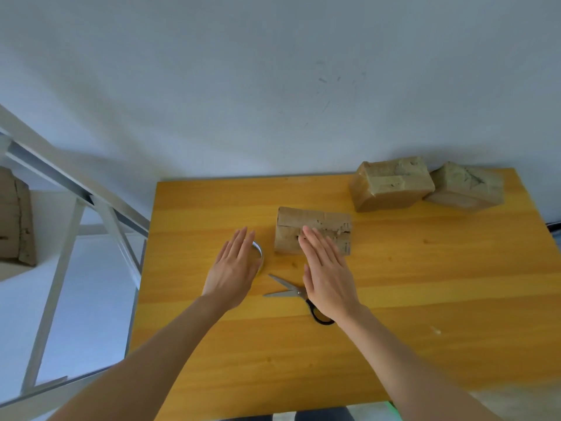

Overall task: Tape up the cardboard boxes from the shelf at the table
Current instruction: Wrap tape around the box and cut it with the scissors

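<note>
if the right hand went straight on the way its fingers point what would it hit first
The middle cardboard box. The right hand is flat, fingers pointing away and slightly left, fingertips overlapping the box's near side; whether they touch it is unclear from this one view.

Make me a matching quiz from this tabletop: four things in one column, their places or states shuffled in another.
Things:
1. scissors
2. tape roll
3. middle box
4. rightmost box

Places or states:
a. at the far right corner of the table
b. mostly hidden by the left hand
c. overlapped in view by fingertips of the right hand
d. blades apart, handle partly under the right hand

Pairs: 1-d, 2-b, 3-c, 4-a.
</note>
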The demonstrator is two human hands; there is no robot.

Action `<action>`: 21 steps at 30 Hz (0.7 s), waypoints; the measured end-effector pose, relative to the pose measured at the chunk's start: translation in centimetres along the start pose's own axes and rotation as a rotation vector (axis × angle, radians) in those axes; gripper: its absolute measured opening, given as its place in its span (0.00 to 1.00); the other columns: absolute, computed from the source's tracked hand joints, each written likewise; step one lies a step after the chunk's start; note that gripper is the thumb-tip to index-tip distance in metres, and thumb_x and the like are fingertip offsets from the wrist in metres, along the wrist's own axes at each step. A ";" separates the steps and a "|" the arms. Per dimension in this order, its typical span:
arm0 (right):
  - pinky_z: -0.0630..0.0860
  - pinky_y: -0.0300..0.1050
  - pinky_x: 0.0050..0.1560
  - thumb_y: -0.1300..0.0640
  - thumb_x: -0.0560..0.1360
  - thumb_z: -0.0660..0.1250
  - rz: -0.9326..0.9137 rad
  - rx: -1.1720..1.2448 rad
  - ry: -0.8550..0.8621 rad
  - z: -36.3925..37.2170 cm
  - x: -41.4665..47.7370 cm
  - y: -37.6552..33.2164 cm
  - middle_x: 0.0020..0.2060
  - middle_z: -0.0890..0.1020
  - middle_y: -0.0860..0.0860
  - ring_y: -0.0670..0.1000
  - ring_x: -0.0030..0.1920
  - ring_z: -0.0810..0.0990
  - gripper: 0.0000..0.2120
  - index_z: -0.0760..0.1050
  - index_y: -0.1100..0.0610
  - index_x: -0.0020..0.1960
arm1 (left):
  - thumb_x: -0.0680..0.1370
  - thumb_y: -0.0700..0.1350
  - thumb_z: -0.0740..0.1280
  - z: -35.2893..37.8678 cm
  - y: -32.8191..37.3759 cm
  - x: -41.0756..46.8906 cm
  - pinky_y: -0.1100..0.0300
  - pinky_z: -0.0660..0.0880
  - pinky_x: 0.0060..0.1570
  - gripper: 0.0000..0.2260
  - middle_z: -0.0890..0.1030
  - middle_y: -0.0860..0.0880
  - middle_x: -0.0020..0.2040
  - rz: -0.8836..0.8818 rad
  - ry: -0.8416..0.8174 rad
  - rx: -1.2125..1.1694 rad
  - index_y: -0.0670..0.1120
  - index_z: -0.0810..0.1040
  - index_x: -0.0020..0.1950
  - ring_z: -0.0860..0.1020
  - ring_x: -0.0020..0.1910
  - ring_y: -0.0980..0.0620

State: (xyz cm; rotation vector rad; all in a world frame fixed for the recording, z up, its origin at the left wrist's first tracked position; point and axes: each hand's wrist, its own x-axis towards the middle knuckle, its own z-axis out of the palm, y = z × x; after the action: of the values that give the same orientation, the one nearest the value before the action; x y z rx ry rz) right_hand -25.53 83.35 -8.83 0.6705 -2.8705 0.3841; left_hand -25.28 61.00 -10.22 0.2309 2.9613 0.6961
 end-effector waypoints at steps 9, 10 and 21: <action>0.80 0.49 0.49 0.64 0.66 0.76 -0.031 0.077 0.000 2.1 -0.9 -3.7 0.57 0.78 0.57 0.55 0.52 0.81 0.27 0.71 0.61 0.62 | 0.77 0.42 0.69 2.5 -3.4 -1.5 0.43 0.63 0.70 0.05 0.57 0.42 0.78 0.017 -0.078 0.007 0.45 0.81 0.52 0.54 0.77 0.44; 0.81 0.49 0.47 0.64 0.66 0.76 -0.027 0.097 -0.015 2.3 -0.9 -4.0 0.56 0.78 0.57 0.55 0.50 0.81 0.26 0.72 0.61 0.62 | 0.77 0.41 0.69 2.5 -3.5 -1.5 0.42 0.66 0.68 0.05 0.59 0.42 0.77 0.022 -0.065 -0.029 0.44 0.81 0.52 0.55 0.77 0.43; 0.75 0.46 0.59 0.45 0.83 0.53 0.199 0.479 -0.064 0.7 3.6 -8.5 0.72 0.68 0.51 0.50 0.68 0.70 0.25 0.62 0.59 0.75 | 0.81 0.48 0.55 -1.9 -3.9 -4.9 0.55 0.81 0.41 0.13 0.74 0.45 0.68 0.290 0.205 -0.033 0.43 0.77 0.48 0.61 0.74 0.52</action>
State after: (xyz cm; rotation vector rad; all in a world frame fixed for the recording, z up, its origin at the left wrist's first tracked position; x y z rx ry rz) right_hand -24.95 74.32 -6.94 0.4646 -2.9301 1.1216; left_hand -21.13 55.93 -10.04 0.6322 3.1408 0.8467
